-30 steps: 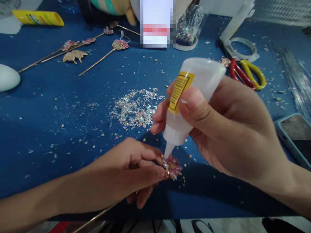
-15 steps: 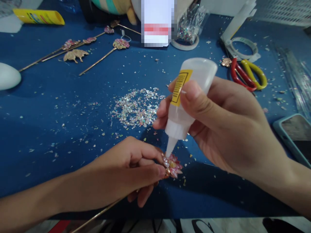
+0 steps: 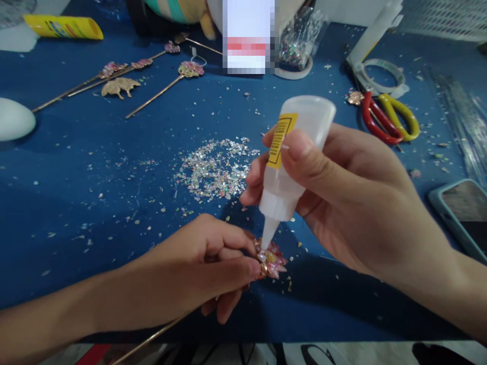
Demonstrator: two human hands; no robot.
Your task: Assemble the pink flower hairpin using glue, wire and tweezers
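My left hand pinches a hair stick by its pink flower head, low in the middle of the view. The stick's thin gold shaft runs out beneath the wrist toward the lower left. In my right hand a clear squeeze bottle of glue with a yellow label is held upside down, thumb pressed on its side. Its white nozzle points down at the petals, at or very close to them; whether a drop comes out cannot be seen. Just beyond lies a heap of iridescent flakes.
Several flower-headed sticks and a gold leaf-like piece lie at the upper left, near a yellow tube. Red-and-yellow-handled pliers, tape rolls and a phone are at the right. A pale egg-shaped object stands left.
The glue bottle has tipped and lowered very slightly over the flower head. Both hands keep their hold; the rest of the view has shifted only a little.
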